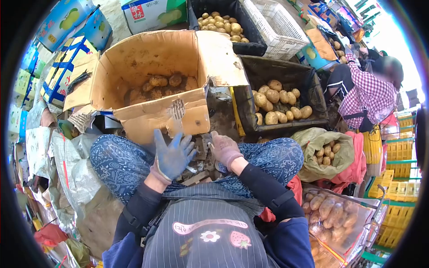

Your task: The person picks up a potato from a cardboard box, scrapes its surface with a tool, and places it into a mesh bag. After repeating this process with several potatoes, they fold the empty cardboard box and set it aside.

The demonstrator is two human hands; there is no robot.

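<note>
My left hand [173, 154], in a blue-palmed glove, is spread with nothing in it, just below the front flap of a worn cardboard box [161, 111]. A few dirty potatoes [158, 81] lie on the soil-stained bottom of that box. To the right, my right hand [223, 149], in a pinkish-grey glove, is closed above my lap; what its fingers hold, if anything, is too small to make out. Beyond it, a black-lined crate [286, 127] holds several cleaner potatoes [273, 96].
Behind are another potato crate [257, 48] and a white plastic basket [272, 27]. An open sack [308, 138] and a clear bag of potatoes [330, 214] sit at my right. A co-worker [366, 91] in a checked shirt crouches at far right. Printed cartons [67, 22] stand at left.
</note>
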